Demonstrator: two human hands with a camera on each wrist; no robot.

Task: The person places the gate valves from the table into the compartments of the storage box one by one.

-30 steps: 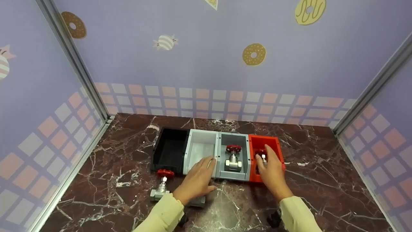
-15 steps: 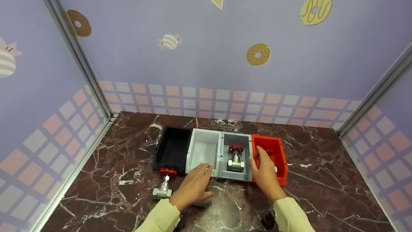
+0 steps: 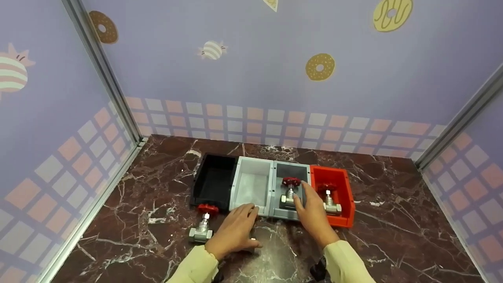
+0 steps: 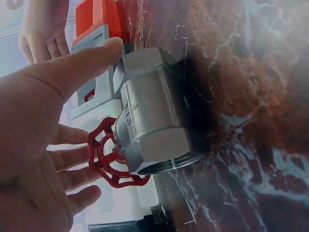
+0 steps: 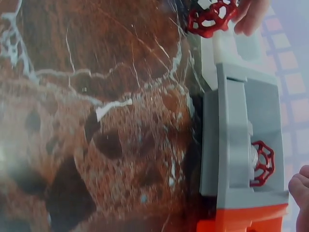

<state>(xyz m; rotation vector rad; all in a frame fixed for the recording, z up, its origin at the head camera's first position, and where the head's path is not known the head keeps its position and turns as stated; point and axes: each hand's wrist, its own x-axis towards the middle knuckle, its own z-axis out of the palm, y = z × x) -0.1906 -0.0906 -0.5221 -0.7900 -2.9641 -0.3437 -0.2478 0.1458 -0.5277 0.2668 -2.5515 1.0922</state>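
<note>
My right hand (image 3: 313, 212) reaches over the front of the grey bin (image 3: 283, 214), thumb and fingers extended beside a gate valve (image 3: 290, 192) with a red handwheel. Another red-wheeled valve (image 3: 332, 207) stands in the orange-red bin (image 3: 347, 220), just right of that hand. At the white bin's front edge is my left hand (image 3: 235, 231), fingers spread and nearly straight. Under it, mostly hidden in the head view, a steel valve (image 4: 152, 116) lies on the table; its red wheel (image 4: 113, 157) is close to the fingers and the thumb extends over the body.
Left of the left hand, one more valve (image 3: 201, 234) sits on the dark marble table (image 3: 129, 220). The white bin (image 3: 251, 184) and black bin (image 3: 214, 181) complete the joined row. Patterned walls (image 3: 251, 78) enclose the back and sides.
My right hand has moved left from the red bin to the grey bin, uncovering the valve in the red one. The left hand stays nearly in place. The head view has shifted slightly.
</note>
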